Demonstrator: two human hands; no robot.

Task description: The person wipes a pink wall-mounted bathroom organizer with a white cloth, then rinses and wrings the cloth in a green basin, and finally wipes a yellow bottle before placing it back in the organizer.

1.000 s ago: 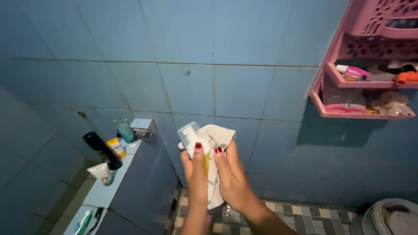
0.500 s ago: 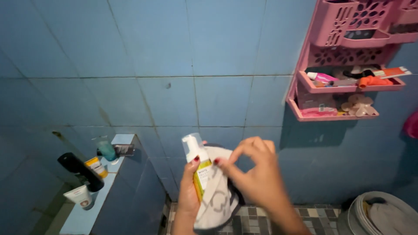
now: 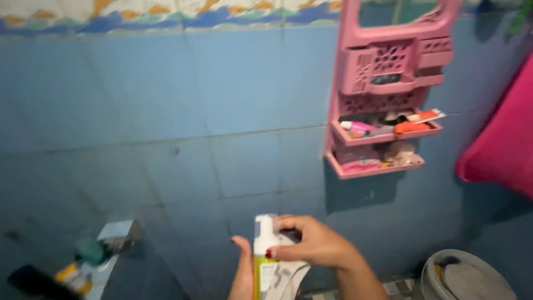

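My left hand (image 3: 242, 272) grips a white and yellow-green pump bottle (image 3: 264, 258) from the left, low in the middle of the view. A white patterned cloth (image 3: 284, 276) is wrapped around the bottle's lower part. My right hand (image 3: 313, 244) reaches in from the right, its fingers pinched on the bottle's white pump head and the cloth. Both hands sit in front of a blue tiled wall (image 3: 183, 111).
A pink plastic wall rack (image 3: 388, 161) with tubes and small toiletries hangs at upper right. A pink cloth (image 3: 499, 150) hangs at the far right. A round basin (image 3: 469, 275) stands at lower right. A tiled ledge (image 3: 105, 261) at lower left carries several bottles, blurred.
The view has swung upward and right, so the rack sits nearer the middle and the ledge dropped to the corner. My right hand moved from the cloth onto the pump head.
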